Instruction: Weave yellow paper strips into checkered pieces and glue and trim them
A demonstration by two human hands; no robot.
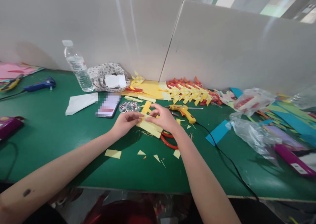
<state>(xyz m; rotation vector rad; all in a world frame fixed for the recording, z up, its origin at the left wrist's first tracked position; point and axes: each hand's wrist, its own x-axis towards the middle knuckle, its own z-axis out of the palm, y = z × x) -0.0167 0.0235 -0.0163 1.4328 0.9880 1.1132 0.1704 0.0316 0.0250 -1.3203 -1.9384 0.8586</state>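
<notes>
Bare forearms [64, 164] stretch from the lower part of the view across a glossy green desk [74, 131], and their hands meet near its middle. Thumb and fingers of the left hand [125, 120] pinch the near corner of a flat, pale yellow paper strip [150, 128]; the right hand [164, 117] has the same sort of grip from the other side, its thumb laid along the upper edge. Thus the strip sits slanted between both hands, over the desk. Just behind it shows a deeper yellow paper strip [146, 107]; whether the fingers touch that one, I cannot tell.

Red loop-shaped handles [168, 146] lie by the right wrist, partly covered. Toward the near edge are scattered small pale yellow paper scraps [113, 154]. Beyond the left hand come a clear case of tiny multicoloured beads [129, 107], a phone with a lit screen [108, 104] and a creased white tissue [80, 103]. Beyond the right hand rests a yellow glue gun [184, 111] with a black cord; behind it runs a row of folded yellow paper pieces [190, 94]. Farther out stand a clear plastic water bottle [80, 70] and, well to the right, a crumpled transparent plastic bag [254, 135].
</notes>
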